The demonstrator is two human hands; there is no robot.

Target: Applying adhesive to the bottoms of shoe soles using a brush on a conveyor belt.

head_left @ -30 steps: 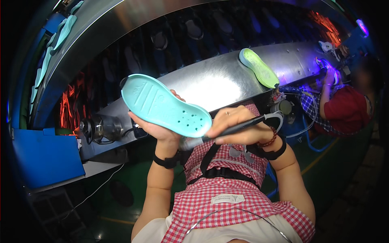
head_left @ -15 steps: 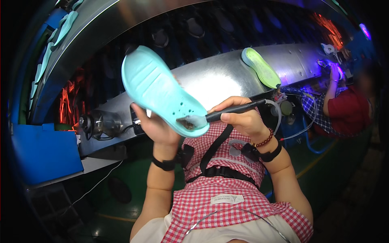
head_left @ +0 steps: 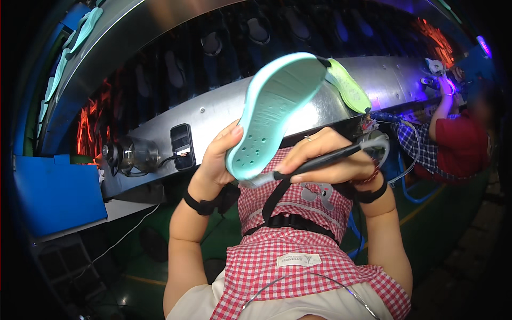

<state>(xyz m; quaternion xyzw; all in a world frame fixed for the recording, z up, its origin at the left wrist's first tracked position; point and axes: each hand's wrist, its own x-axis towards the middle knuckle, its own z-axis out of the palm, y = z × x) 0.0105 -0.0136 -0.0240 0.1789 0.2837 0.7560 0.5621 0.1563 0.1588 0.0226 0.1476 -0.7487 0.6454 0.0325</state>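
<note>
Left hand (head_left: 220,154), turquoise sole (head_left: 277,101), right hand (head_left: 336,154) with brush (head_left: 320,162).
Left hand, nine o'clock from centre, clasps the sole's edge; the sole points toward one o'clock; right hand, three o'clock, pinches the brush's black handle, pale tip at the sole's lower end.

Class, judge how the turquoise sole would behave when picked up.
Probably light: the left hand holds the turquoise sole near its holed end. It seems fairly stiff too, since the other end juts out without visible droop.
</note>
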